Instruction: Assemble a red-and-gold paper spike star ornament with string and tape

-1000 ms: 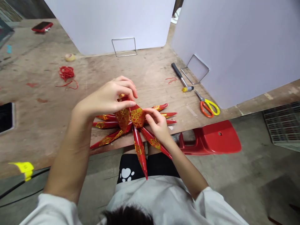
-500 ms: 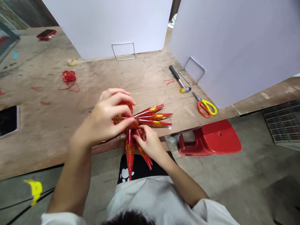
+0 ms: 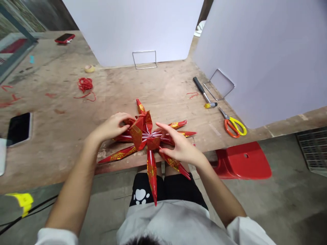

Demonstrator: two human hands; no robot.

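A red and gold folded-paper piece (image 3: 137,133) with several pointed arms lies at the table's near edge, two of its arms reaching out over my lap. White lines meet at its middle. On its left side my left hand (image 3: 116,126) has thumb and fingers closed round a red folded part. My right hand (image 3: 176,141) is at the right side, thumb and forefinger spread apart, with the fingertips at the red arms; its other fingers are partly hidden.
Red string (image 3: 85,84), a tape roll (image 3: 89,68) and a phone (image 3: 19,127) lie to the left. A hammer (image 3: 203,90) and scissors (image 3: 231,125) are at the right. White panels (image 3: 138,30) stand behind. A red stool (image 3: 242,161) is below the edge.
My left hand has come down from over the middle to the left side. My right hand has moved right and its fingers have spread. More of the paper piece shows. The view has shifted.
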